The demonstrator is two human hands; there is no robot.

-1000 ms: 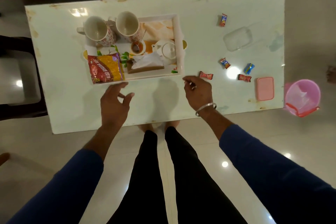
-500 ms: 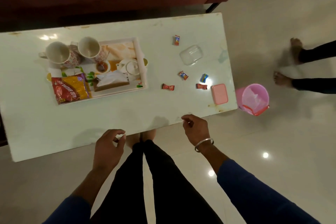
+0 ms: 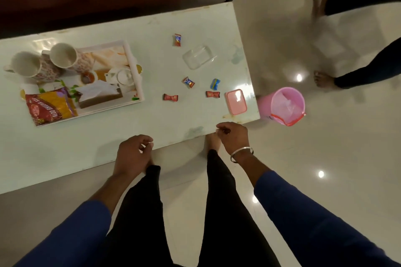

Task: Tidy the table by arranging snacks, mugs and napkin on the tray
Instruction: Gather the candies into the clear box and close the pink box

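While both hands hang loosely curled and empty at the pale glossy bench's (image 3: 65,158) near edge — left hand (image 3: 132,154), right hand (image 3: 233,136) — the white rectangular tray (image 3: 138,84) already holds two floral mugs, snack packet and napkin; five wrapped candies (image 3: 170,97) lie just right — likely gathered next.
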